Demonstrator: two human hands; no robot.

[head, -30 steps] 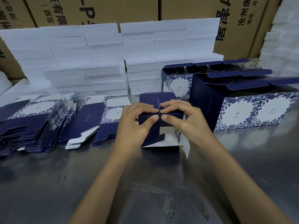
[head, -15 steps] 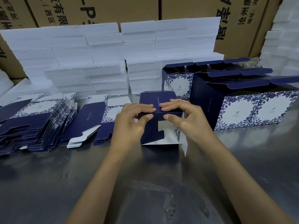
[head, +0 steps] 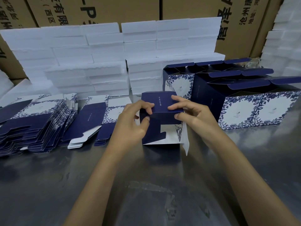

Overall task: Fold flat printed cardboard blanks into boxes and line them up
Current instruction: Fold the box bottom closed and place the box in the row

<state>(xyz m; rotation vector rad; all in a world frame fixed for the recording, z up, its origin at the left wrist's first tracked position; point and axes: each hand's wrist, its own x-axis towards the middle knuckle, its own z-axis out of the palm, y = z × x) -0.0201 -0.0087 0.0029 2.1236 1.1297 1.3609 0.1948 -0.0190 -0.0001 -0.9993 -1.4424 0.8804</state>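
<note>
The half-folded navy box (head: 160,111) stands at the centre of the frame on the grey table (head: 48,185), its near flaps hanging open with white inner card showing at its lower right edge. The left hand (head: 132,124) grips the box's left near corner, fingers curled over the top edge and thumb pressed on the front flap; the right hand (head: 193,115) holds the right near corner, fingers curled on the top panel and thumb at the front edge. Bare table fills the whole lower half of the frame around the forearms, while little room is left on either side of the box. Compared with half a second ago, the two hands have drawn apart from the middle of the top edge toward the corners, and the box sits in much the same spot. To the left lie fanned stacks of flat blanks (head: 32,121); to the right, just beside the right hand, stands a row of finished boxes (head: 254,110) with lids open. White foam blocks (head: 91,62) and brown cartons (head: 114,8) wall off the far edge.
</note>
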